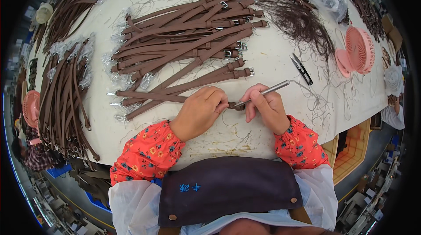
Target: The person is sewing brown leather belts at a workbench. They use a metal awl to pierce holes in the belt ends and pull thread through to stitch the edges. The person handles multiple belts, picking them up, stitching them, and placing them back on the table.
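So closest to the lens there's a dark apron [228, 186] at 6 o'clock, and beyond it a big white table [272, 64]. Biggest pile on that is a heap of brown straps [188, 28] up at 11. Red floral sleeves [147, 151] come in from about 8 and 4. Left hand [199, 111] sits just toward 9 from centre, back up, fingers curled over, thumb and fingertips pinched on a strap [237, 107]. Right hand [267, 108] is over toward 3, turned inward, thumb and fingers closed round a metal tool [267, 89]. The strap is just above the table's near edge, its end between the two hands and pointing roughly at 3; long axis looks close to 9-to-3, though the left hand hides part of it. The tool slants 8 to 2, its lower tip at the strap's end. Smallest are black snips [302, 69] out past 2, blades aimed at 11.
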Demonstrator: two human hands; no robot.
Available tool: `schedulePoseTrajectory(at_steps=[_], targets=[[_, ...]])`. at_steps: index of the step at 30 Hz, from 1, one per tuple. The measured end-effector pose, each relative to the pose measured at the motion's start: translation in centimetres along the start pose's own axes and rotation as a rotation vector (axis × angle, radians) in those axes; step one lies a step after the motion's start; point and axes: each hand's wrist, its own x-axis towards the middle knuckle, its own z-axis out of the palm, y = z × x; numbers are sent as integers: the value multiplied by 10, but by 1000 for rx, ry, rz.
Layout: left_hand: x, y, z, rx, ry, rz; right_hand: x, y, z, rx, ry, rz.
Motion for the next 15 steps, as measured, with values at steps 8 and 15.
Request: schedulePoseTrajectory(at_steps=[8,15], targets=[[-1,-1,1,-7,11,16,-2,-5,4,-55,5,9],[-1,-1,1,-10,7,15,-3,-6,5,-52,0,13]])
